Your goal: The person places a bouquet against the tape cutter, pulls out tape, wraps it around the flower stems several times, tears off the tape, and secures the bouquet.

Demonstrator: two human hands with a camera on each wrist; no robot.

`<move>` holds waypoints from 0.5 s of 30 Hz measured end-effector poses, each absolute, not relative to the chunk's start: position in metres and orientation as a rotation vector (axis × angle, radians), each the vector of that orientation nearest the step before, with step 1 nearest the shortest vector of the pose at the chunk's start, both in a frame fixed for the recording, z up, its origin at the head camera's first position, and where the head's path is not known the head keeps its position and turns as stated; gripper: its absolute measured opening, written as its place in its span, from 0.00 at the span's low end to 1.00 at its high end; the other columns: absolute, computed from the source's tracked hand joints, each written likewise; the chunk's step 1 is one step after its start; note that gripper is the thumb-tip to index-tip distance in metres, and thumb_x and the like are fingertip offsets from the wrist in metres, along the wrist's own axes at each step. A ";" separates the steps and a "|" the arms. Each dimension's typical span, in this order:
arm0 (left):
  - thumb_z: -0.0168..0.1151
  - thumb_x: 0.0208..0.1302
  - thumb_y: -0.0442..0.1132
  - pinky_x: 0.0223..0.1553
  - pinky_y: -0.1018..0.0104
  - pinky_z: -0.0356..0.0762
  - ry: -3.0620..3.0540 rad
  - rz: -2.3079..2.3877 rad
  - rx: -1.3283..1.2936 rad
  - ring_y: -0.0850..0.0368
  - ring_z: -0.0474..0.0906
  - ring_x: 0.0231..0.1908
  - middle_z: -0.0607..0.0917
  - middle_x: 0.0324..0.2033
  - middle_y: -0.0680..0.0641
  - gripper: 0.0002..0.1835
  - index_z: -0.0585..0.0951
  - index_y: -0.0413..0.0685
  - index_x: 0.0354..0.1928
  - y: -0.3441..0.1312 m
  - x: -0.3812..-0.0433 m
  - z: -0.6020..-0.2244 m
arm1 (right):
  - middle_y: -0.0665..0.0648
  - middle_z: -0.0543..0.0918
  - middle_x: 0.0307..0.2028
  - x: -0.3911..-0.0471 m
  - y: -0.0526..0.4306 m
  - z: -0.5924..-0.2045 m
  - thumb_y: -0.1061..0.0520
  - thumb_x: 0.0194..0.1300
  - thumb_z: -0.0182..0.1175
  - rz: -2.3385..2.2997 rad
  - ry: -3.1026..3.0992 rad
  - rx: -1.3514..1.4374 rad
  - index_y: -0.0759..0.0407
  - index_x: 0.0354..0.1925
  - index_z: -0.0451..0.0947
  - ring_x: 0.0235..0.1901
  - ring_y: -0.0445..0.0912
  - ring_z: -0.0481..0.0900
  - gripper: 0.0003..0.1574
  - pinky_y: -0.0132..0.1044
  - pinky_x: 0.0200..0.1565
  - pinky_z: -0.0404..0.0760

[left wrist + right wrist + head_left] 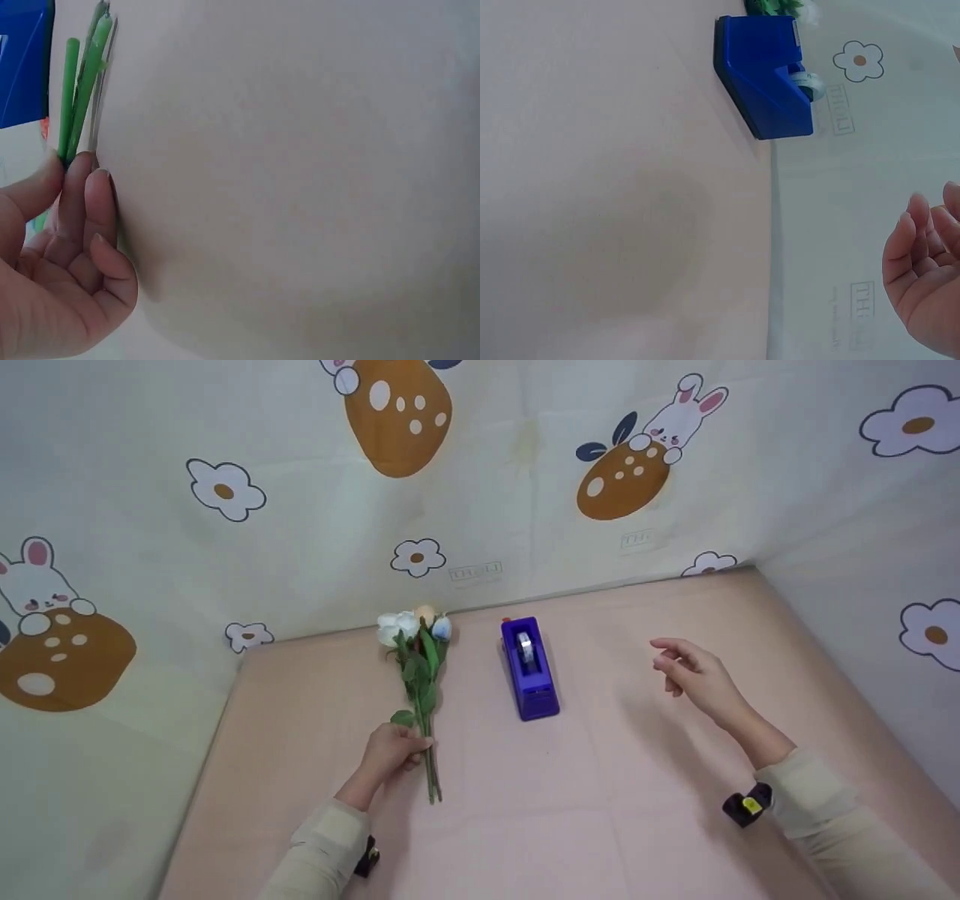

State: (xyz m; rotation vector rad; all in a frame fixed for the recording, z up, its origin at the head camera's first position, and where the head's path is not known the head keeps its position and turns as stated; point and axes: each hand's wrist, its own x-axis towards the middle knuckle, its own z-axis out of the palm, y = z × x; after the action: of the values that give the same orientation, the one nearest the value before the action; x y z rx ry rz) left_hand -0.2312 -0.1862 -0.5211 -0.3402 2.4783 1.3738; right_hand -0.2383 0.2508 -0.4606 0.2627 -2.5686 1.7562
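Observation:
A small bunch of artificial flowers [417,675], with white, peach and pale blue heads and green leaves, lies along the left part of the table. My left hand [391,750] pinches its stems between thumb and forefinger; in the left wrist view the green stem ends [84,90] stick out past the fingertips. To the right of the flowers stands a blue tape dispenser [531,669] with a roll of clear tape [526,648] in it. My right hand [697,675] is raised over the right side, fingers loosely bent and holding nothing, apart from the dispenser [761,75].
The table [540,810] has a pale pink cover. Behind it and at both sides hangs a light cloth [510,510] printed with rabbits and flowers. A black wrist strap [748,805] sits on the right sleeve.

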 end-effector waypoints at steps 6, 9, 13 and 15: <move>0.62 0.58 0.38 0.20 0.70 0.68 2.455 1.313 -0.332 0.60 0.70 0.17 0.78 0.19 0.48 0.10 0.77 0.39 0.24 -0.188 -0.230 -0.522 | 0.49 0.73 0.32 -0.234 0.253 -0.462 0.55 0.67 0.52 1.753 -2.580 0.271 0.67 0.57 0.67 0.22 0.38 0.71 0.24 0.27 0.26 0.74; 0.61 0.59 0.39 0.20 0.70 0.66 2.488 1.310 -0.283 0.60 0.68 0.17 0.76 0.19 0.48 0.11 0.76 0.39 0.24 -0.189 -0.229 -0.521 | 0.49 0.73 0.32 -0.234 0.256 -0.461 0.54 0.67 0.52 1.721 -2.591 0.292 0.67 0.57 0.67 0.22 0.38 0.71 0.24 0.27 0.26 0.74; 0.62 0.58 0.39 0.21 0.70 0.65 2.612 1.222 -0.213 0.59 0.68 0.19 0.77 0.19 0.49 0.10 0.78 0.39 0.26 -0.191 -0.227 -0.514 | 0.52 0.74 0.33 -0.238 0.262 -0.459 0.54 0.68 0.51 1.575 -2.631 0.306 0.66 0.56 0.68 0.23 0.37 0.72 0.24 0.26 0.27 0.74; 0.63 0.57 0.41 0.23 0.69 0.67 2.708 1.128 -0.181 0.59 0.69 0.21 0.78 0.21 0.49 0.11 0.79 0.39 0.28 -0.194 -0.226 -0.508 | 0.55 0.75 0.34 -0.241 0.268 -0.457 0.53 0.68 0.51 1.429 -2.677 0.303 0.66 0.56 0.68 0.26 0.39 0.72 0.24 0.27 0.28 0.74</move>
State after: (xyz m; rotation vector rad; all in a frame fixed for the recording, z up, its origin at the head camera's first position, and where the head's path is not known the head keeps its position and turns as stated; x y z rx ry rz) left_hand -0.2261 -0.1942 -0.5076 -0.1815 2.7082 1.1277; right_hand -0.2411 0.2677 -0.4571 0.3028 -2.6766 1.4295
